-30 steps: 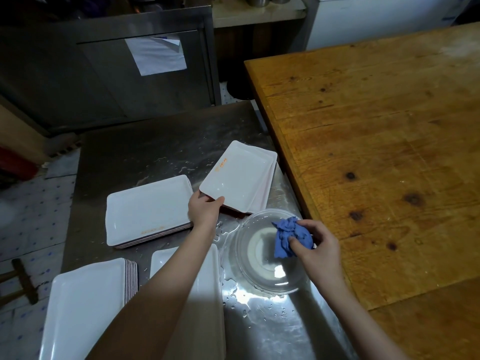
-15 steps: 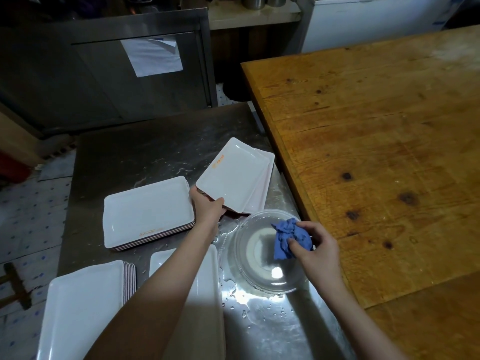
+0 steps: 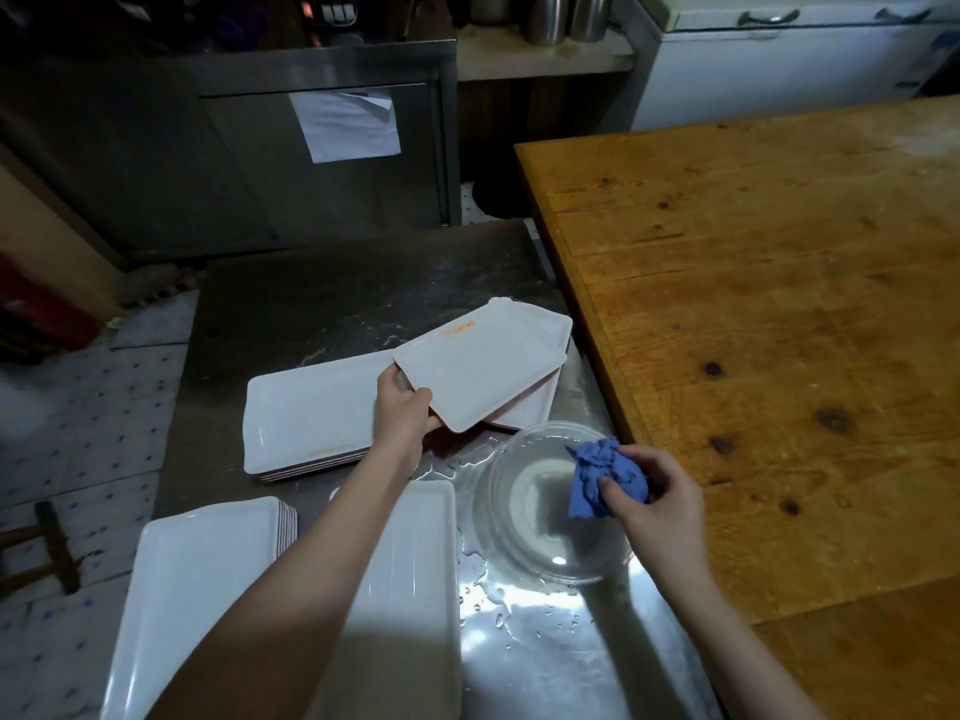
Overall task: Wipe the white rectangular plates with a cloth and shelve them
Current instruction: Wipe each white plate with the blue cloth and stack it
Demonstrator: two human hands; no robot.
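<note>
My left hand (image 3: 402,415) grips the near corner of a white rectangular plate (image 3: 483,366) with an orange mark, raised off the small pile of plates (image 3: 535,413) under it. My right hand (image 3: 652,493) holds a crumpled blue cloth (image 3: 602,475) over a clear glass bowl (image 3: 535,517). A second stack of white plates (image 3: 306,413) lies to the left on the wet steel table (image 3: 322,298). Two more stacks sit nearer me, one (image 3: 208,579) at the left and one (image 3: 415,574) partly hidden by my left arm.
A big wooden table (image 3: 779,330) borders the steel one on the right, its edge close to the bowl. A steel cabinet (image 3: 249,163) with a paper sheet stands behind. Water drops (image 3: 524,615) cover the steel near the bowl. Tiled floor (image 3: 78,407) lies at the left.
My left hand has lifted the orange-marked plate's near corner off its pile, tilting it up. My right hand still holds the cloth over the bowl.
</note>
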